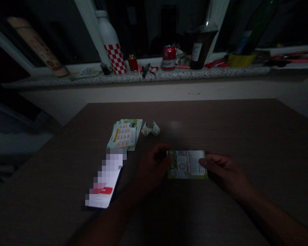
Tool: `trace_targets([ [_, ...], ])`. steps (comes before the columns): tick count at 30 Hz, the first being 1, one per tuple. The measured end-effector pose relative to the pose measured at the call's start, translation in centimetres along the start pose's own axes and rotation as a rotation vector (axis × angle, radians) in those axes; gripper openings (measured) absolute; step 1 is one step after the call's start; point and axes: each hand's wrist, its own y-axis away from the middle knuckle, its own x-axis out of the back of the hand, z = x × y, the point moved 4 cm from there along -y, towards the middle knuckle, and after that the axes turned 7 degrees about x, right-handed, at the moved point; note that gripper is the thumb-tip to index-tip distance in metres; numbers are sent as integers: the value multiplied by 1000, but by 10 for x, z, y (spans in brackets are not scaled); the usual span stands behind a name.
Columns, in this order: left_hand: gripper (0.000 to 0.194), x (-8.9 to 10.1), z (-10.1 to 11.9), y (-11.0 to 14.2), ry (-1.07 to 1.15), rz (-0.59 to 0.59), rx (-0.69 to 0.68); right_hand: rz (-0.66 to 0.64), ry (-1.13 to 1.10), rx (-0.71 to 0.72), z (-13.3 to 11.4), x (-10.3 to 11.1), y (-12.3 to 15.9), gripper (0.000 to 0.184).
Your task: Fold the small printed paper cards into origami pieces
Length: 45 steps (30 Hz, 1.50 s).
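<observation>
My right hand [227,172] pinches the right end of a small green-and-white printed leaflet [187,172], its thumb lying on top. At the opposite end, the fingers of my left hand [155,162] are curled, and the thumb presses on the leaflet's left edge. The leaflet looks flat and is held just above the table. Beyond my left hand are small folded paper pieces [150,129] with a similar green-and-white print. A stack of leaflets [125,135] lies to their left.
A lit phone [105,191] lies left of my left forearm on the brown table [220,119]. Behind it, a granite windowsill [133,78] carries a red-checked white bottle [114,51], a red can [168,58], a dark pot [201,51] and a yellow container [241,60]. The room is dim.
</observation>
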Motion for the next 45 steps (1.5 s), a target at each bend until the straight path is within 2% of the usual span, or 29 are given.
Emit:
trace_targets([
  [3, 22, -1, 0, 1, -39, -18, -10, 13, -13, -6, 2, 1, -1, 22],
  [7, 17, -2, -4, -2, 80, -56, 66, 37, 28, 12, 3, 3, -1, 23],
  [12, 12, -3, -8, -5, 258, -54, 207, -49, 4, 102, 0, 3, 2, 24],
  [15, 10, -9, -14, -5, 448, -126, 336, -71, -59, 186, -10, 2, 6, 26],
  [18, 9, -18, -19, -2, 563, -213, 444, -109, 10, 214, -21, -5, 8, 23],
  [21, 9, -26, -20, 3, 581, -310, 486, -186, 46, 289, -32, -17, 11, 41],
  [23, 9, -30, -20, 6, 572, -356, 505, -199, 81, 321, -35, -21, 12, 40],
  [26, 10, -32, -20, 8, 539, -354, 529, -206, 167, 355, -34, -22, 14, 24],
  [28, 11, -32, -21, 8, 509, -344, 527, -226, 212, 388, -34, -23, 14, 16],
  [32, 12, -28, -17, 8, 448, -300, 470, -283, 233, 444, -36, -26, 13, 10],
  [37, 9, -23, -7, 11, 329, -268, 327, -151, 315, 436, -37, -25, 11, 6],
  [41, 10, -23, -2, 12, 284, -322, 213, -100, 397, 505, -41, -24, 11, 8],
  [45, 14, -24, -2, 11, 248, -370, 158, -85, 474, 560, -46, -24, 12, 10],
])
